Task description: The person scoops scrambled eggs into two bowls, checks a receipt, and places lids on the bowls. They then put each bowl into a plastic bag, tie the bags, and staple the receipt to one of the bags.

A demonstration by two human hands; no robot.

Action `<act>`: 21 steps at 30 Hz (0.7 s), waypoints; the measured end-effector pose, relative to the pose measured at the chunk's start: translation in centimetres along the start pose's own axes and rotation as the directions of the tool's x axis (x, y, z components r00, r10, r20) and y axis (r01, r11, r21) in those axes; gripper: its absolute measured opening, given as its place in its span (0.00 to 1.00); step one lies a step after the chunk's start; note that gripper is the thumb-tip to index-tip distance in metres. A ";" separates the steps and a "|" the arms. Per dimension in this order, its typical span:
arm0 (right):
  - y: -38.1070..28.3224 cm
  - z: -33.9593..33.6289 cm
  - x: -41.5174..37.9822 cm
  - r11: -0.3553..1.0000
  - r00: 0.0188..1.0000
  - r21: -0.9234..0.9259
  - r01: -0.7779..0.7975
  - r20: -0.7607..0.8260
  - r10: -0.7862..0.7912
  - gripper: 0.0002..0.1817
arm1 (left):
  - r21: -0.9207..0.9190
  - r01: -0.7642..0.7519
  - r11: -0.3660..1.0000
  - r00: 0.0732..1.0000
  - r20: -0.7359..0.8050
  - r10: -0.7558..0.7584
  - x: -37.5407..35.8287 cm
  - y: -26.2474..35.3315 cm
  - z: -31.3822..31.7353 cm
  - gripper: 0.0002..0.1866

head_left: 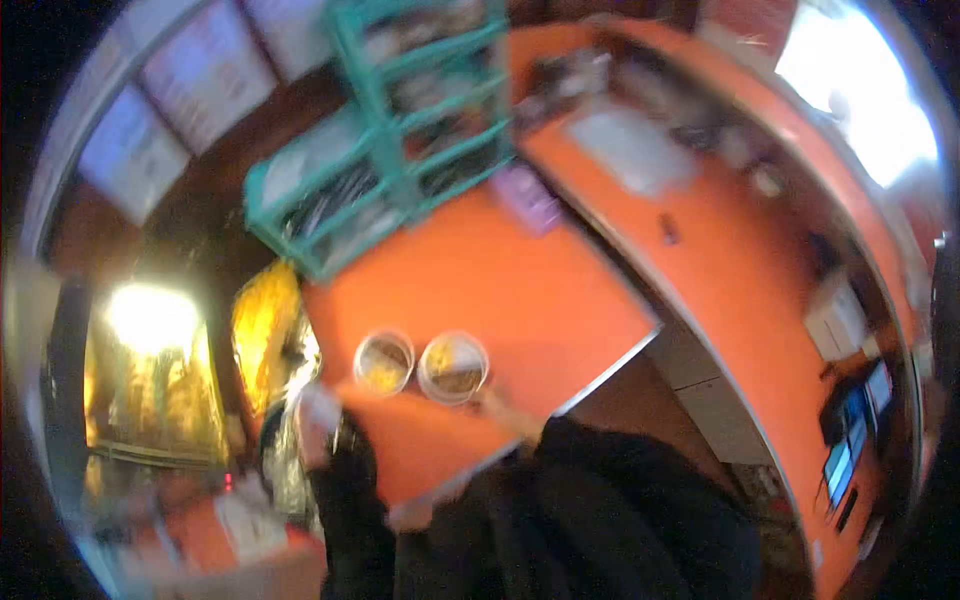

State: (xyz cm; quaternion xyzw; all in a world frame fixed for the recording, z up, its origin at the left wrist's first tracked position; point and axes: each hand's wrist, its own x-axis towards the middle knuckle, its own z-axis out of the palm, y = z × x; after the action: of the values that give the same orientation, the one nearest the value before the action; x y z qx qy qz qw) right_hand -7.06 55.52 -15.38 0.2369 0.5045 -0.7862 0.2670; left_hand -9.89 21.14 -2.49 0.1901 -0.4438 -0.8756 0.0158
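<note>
Two round tubs stand side by side on the orange table, the left tub [384,363] and the right tub [453,368]. Both have pale rims and hold yellow and brown food that I cannot name. My right hand [505,412] reaches to the lower right of the right tub, close to its rim; whether it touches is blurred. Off the table's left edge, my left hand [318,418] is beside a shiny clear plastic bag [292,440]. Something whitish shows at the hand, too smeared to make out. Motion blur hides the fingers of both hands.
Teal shelves [385,130] stand at the table's back, with a purple box [527,199] beside them. Yellow packets [266,325] hang left of the table, near a lit glass cabinet [155,370]. Along the right runs an orange counter [735,290] with a white box [836,318] and screens [848,445].
</note>
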 end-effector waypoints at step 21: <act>-13.9 -6.4 3.5 0.813 0.968 -0.546 0.205 -0.012 -0.252 0.21 | 0.683 0.167 0.711 0.985 -0.153 -0.084 7.6 -8.5 0.0 0.16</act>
State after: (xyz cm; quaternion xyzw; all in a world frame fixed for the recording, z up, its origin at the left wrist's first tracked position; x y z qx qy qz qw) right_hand -18.17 65.62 -10.84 0.1225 0.7407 -0.6279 0.2053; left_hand -15.77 24.81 -11.56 0.2602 -0.7231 -0.6333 -0.0915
